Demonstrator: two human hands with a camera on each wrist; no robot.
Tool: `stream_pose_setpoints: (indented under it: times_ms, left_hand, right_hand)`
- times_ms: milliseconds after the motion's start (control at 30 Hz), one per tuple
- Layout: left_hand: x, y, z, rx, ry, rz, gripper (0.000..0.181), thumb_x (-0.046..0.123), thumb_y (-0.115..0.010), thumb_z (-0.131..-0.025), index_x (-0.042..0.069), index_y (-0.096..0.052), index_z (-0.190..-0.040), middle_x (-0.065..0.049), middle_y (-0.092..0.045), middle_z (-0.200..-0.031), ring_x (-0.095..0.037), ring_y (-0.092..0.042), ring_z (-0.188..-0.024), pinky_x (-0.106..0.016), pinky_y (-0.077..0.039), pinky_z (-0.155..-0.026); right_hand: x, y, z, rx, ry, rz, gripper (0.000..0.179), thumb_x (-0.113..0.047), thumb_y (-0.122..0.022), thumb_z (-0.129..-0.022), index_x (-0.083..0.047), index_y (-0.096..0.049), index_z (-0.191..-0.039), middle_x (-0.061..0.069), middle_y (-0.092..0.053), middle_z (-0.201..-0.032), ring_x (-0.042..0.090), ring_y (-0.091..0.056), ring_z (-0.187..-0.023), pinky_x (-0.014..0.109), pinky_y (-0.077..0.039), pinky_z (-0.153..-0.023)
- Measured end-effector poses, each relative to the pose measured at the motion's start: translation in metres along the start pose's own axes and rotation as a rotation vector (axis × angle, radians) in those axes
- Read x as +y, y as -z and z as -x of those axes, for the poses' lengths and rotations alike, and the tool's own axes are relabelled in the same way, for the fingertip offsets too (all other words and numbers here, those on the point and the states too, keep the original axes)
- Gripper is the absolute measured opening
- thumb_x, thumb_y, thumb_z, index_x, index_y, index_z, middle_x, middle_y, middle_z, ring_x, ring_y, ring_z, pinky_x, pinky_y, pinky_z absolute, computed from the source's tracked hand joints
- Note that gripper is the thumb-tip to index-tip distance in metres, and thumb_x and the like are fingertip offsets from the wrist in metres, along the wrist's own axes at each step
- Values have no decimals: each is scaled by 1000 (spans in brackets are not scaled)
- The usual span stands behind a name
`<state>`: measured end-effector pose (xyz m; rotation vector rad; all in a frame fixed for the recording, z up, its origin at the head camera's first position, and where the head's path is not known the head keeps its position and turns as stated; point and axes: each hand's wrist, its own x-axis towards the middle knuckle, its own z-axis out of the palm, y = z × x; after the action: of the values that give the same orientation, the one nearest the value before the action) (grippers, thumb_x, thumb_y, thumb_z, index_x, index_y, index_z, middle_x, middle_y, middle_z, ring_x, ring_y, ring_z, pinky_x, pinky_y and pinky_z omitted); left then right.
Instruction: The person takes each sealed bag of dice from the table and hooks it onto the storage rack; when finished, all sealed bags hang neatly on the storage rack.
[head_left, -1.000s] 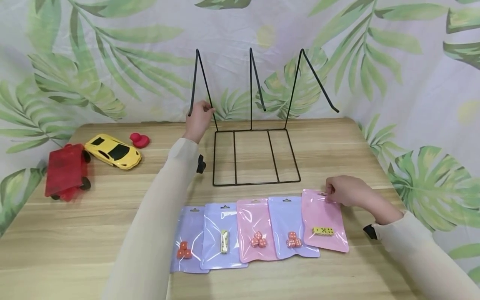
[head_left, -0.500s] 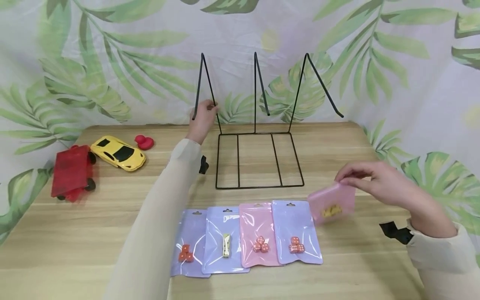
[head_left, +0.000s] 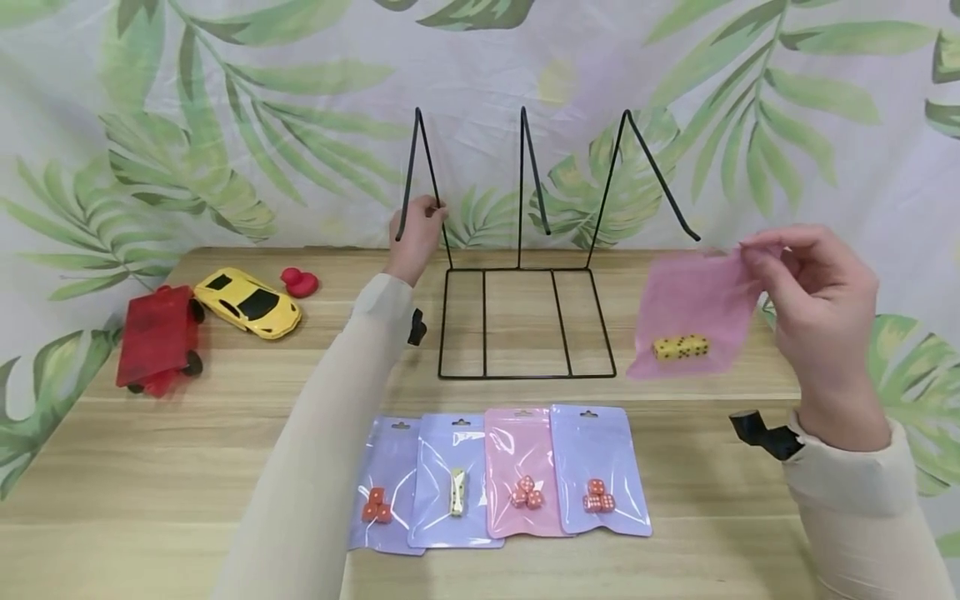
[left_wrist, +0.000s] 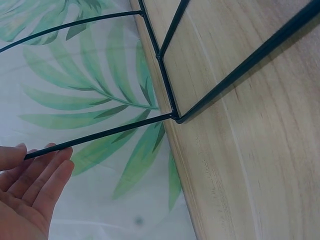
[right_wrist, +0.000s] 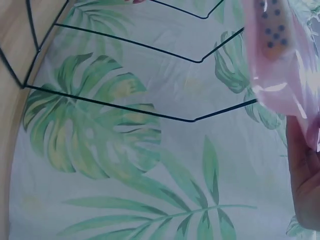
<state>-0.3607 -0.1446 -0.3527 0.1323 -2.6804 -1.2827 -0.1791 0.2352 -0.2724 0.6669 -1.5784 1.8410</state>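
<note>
- Right hand (head_left: pixel 828 308): thumb and fingers pinched a glossy pink plastic pouch (head_left: pixel 693 296), hanging just leftward, by its upper corner.
- Pouch: judged light, limp, slippery, black-spotted yellow dice (head_left: pixel 681 347) weighting its bottom; its top edge seemed the best hold.
- Left hand (head_left: pixel 416 240), farther left: clamped on a black wire rack (head_left: pixel 527 377), at an upright.
</note>
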Motion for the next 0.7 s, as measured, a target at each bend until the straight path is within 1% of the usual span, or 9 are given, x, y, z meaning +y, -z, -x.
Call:
stream_pose_setpoints:
  times_ms: [67,133,233,367,467,600,700]
  left_hand:
    - [-1,-1,0,6,-6,-12,30,32,-51,-104,14,-67,-121,-6,-68,-120,-24,-55,-87,-37,-42,-78]
    - [-1,-1,-1,2,-6,-14,30,32,-51,-104,13,-68,-119,-6,-69,-118,-25,-51,-80,-38,-40,-75]
    - [-2,-1,-2,-9,-2,-16,30,32,-49,-105,13,-68,-119,-5,-68,-119,-24,-46,-77,-37,-37,-76]
    - [-2,-1,-3,-19,-5,-27,32,32,-48,-105,13,-68,-121,-5,-68,-122,-23,-44,-75,-35,-37,-75]
    - [-1,-2,-3,-17,-8,-39,32,31,-47,-106,13,-69,-121,-4,-68,-124,-22,-44,-70,-34,-37,-71]
    - [-1,-3,-2,-4,-12,-48,32,31,-47,-106,13,-70,-120,-4,-69,-124,-20,-44,-66,-33,-37,-68]
    - [-1,-4,-2,8,-22,-56,32,30,-47,-106,12,-70,-119,-5,-70,-123,-20,-46,-67,-33,-37,-67]
  right_hand:
    - [1,-4,-4,30,-4,21,10,15,-68,-83,22,-66,-89,6,-74,-80,9,-54,-57,14,-43,-56]
    - [3,-7,-6,34,-8,54,8,14,-69,-84,20,-67,-89,3,-73,-78,7,-51,-54,13,-40,-54]
    - [7,-9,-9,33,-24,83,4,15,-67,-84,16,-70,-88,1,-73,-77,6,-50,-55,13,-39,-54]
    - [11,-10,-10,44,-50,91,9,16,-66,-84,10,-72,-88,0,-72,-77,6,-52,-57,12,-41,-56]
    - [12,-11,-12,46,-51,108,9,15,-66,-85,10,-72,-88,-1,-72,-78,5,-51,-57,12,-40,-56]
    - [17,-12,-14,20,-66,241,6,9,-68,-87,13,-70,-91,-5,-72,-80,6,-50,-56,13,-40,-54]
    - [21,-13,-15,3,-95,360,8,3,-69,-89,9,-72,-93,-8,-71,-82,5,-51,-57,13,-40,-55]
